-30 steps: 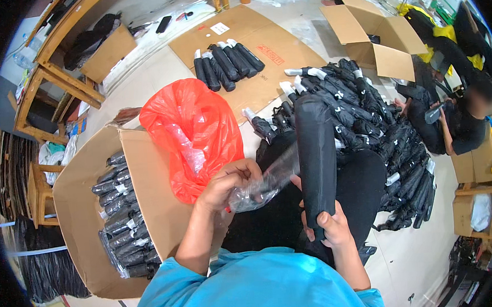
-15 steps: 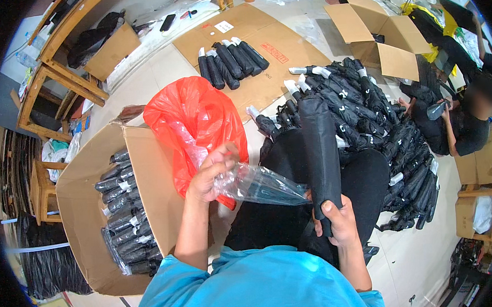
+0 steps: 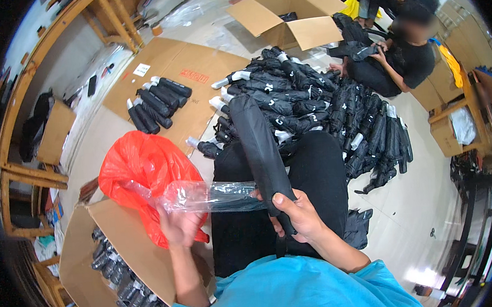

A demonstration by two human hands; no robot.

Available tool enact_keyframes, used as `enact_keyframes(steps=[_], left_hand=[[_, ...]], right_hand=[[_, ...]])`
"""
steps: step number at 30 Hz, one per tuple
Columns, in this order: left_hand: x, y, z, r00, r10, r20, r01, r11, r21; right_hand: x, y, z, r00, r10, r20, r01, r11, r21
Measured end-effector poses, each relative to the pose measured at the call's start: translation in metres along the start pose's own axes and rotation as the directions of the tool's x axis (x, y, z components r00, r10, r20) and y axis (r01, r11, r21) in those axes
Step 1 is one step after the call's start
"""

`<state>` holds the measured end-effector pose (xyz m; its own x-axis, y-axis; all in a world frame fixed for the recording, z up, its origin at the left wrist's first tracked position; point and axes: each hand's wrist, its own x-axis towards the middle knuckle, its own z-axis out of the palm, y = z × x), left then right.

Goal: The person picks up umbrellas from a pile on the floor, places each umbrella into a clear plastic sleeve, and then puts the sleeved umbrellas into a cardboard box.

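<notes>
Pale floor (image 3: 398,200) spreads all around us, with a wooden frame (image 3: 49,61) along the left and a flat cardboard sheet (image 3: 223,65) ahead bearing a small row of dark umbrellas (image 3: 154,103) with whitish ends. We sit with our knees forward in black trousers (image 3: 239,227), and just beyond them lies a broad pile of black umbrellas (image 3: 288,100), many with pale straps or tips showing. Our right grip (image 3: 303,214) is closed around the lower end of a folded black umbrella (image 3: 259,147), which stands over our lap with its upper end leaning away and to the left. Just left of it, a clear plastic sleeve (image 3: 220,195) stretches sideways across our lap, one end reaching the umbrella, the other at our left grip (image 3: 183,225). That palm is turned up against the plastic, and we cannot tell whether its fingers are pinching the film. Behind the left grip slumps a red plastic bag (image 3: 140,165), overlapping a cardboard box (image 3: 133,250) where plastic-wrapped umbrellas (image 3: 115,268) lie stacked. Past the pile stands an open carton (image 3: 315,34) with its flaps spread, and to its right another person (image 3: 415,59) in black sits holding something dark.
</notes>
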<state>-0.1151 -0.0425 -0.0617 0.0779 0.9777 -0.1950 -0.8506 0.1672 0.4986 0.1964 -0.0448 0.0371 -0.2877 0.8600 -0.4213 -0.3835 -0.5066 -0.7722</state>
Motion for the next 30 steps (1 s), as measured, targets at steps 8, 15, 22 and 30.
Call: enact_keyframes(steps=[8,15,22,30], left_hand=[[0.006,-0.065,0.092,1.0,0.02,0.01,-0.022,0.888,0.459],[0.044,-0.04,0.109,0.948,0.27,-0.166,-0.199,0.914,0.354],[0.058,-0.015,0.102,0.927,0.286,-0.243,-0.21,0.932,0.296],[0.052,-0.013,0.113,0.938,0.29,-0.191,-0.208,0.911,0.357]], right_hand=[[0.003,-0.003,0.022,0.998,-0.064,0.015,0.063,0.995,0.079],[-0.016,-0.004,0.0,0.984,-0.167,-0.064,0.157,0.979,-0.127],[-0.056,0.005,-0.018,0.994,-0.034,-0.105,-0.022,0.868,-0.496],[-0.054,0.005,-0.002,0.978,-0.139,-0.157,0.02,0.807,-0.59]])
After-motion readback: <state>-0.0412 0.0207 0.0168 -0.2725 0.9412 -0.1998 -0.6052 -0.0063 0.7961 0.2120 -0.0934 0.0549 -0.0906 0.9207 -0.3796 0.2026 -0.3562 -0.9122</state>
